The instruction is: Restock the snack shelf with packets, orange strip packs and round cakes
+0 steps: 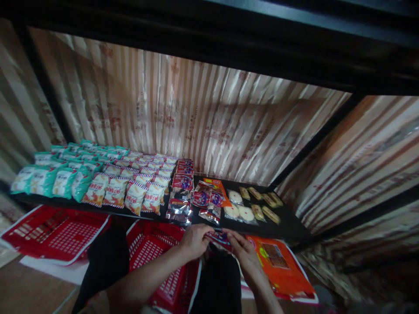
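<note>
Left hand (pixel 195 240) and right hand (pixel 242 249) both grasping: fingers pinch opposite ends of a small glossy dark-red and purple plastic packet (pixel 220 237). Packet sits between them, just in front of the flat black shelf (pixel 291 222). Its printing is too blurred to read.

On the shelf, beyond the hands: loose red, purple and silver packets (pixel 202 195), some beside a flat orange plastic bag (pixel 224 192). Left of these, a stacked row of similar shiny packets (pixel 182 181); then white-and-orange pillow bags with striped edges (pixel 134 196); far left, puffed teal-and-white bags (pixel 42 179). To the right, round white wrapped pieces (pixel 246 213) and oblong gold packets (pixel 271 214).

Lower down: two red slotted plastic baskets (pixel 63 237); large orange plastic bag (pixel 278 266) near right hand.
</note>
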A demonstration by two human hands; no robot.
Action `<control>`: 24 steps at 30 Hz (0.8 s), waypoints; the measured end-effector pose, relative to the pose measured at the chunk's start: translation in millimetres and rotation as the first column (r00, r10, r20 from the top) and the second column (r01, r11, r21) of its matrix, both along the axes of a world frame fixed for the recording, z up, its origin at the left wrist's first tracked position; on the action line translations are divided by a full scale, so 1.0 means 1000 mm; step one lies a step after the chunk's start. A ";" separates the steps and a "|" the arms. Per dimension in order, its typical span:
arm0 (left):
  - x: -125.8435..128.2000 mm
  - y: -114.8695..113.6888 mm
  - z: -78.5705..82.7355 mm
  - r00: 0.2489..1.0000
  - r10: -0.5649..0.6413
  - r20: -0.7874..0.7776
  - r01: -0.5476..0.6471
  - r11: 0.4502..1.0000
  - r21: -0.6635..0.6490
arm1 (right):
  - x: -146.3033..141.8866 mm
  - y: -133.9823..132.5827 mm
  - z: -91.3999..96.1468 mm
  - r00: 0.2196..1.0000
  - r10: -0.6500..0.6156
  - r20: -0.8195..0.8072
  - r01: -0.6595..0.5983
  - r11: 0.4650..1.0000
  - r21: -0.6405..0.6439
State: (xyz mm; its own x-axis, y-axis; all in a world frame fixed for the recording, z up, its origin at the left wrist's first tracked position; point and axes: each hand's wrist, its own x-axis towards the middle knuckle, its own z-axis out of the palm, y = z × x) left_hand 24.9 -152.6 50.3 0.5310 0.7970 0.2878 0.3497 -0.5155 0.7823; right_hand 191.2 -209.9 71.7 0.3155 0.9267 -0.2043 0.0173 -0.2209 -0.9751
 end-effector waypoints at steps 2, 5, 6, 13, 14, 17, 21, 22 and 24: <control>-0.009 0.000 0.010 0.999 -0.037 -0.025 0.036 0.999 -0.014 | 0.000 -0.007 0.005 0.996 0.067 -0.051 -0.067 0.998 -0.007; -0.023 0.000 0.022 0.998 -0.044 -0.044 0.042 0.999 -0.029 | 0.001 -0.016 0.011 0.976 0.181 -0.124 -0.181 0.983 0.008; -0.027 0.000 0.026 0.998 -0.049 -0.046 0.047 0.998 -0.031 | 0.001 -0.019 0.013 0.967 0.227 -0.116 -0.227 0.974 0.016; -0.048 0.003 0.047 0.993 -0.093 -0.074 0.091 0.995 -0.030 | -0.005 -0.022 0.015 0.885 0.428 0.182 -0.428 0.903 -0.037; -0.050 0.004 0.050 0.992 -0.102 -0.069 0.099 0.994 -0.039 | -0.006 -0.021 0.015 0.874 0.433 0.221 -0.433 0.900 -0.051; -0.054 0.007 0.054 0.994 -0.105 -0.035 0.102 0.991 -0.085 | -0.010 -0.018 0.016 0.840 0.421 0.341 -0.435 0.899 -0.039; -0.057 0.015 0.059 0.998 -0.055 0.010 0.056 0.990 -0.128 | -0.015 -0.016 0.022 0.820 0.394 0.415 -0.434 0.901 0.003; -0.058 0.016 0.061 0.999 -0.047 0.015 0.048 0.990 -0.132 | -0.017 -0.016 0.023 0.824 0.403 0.397 -0.440 0.898 0.002; -0.059 0.019 0.065 0.999 -0.037 0.024 0.040 0.990 -0.136 | -0.021 -0.014 0.025 0.840 0.426 0.337 -0.449 0.894 -0.012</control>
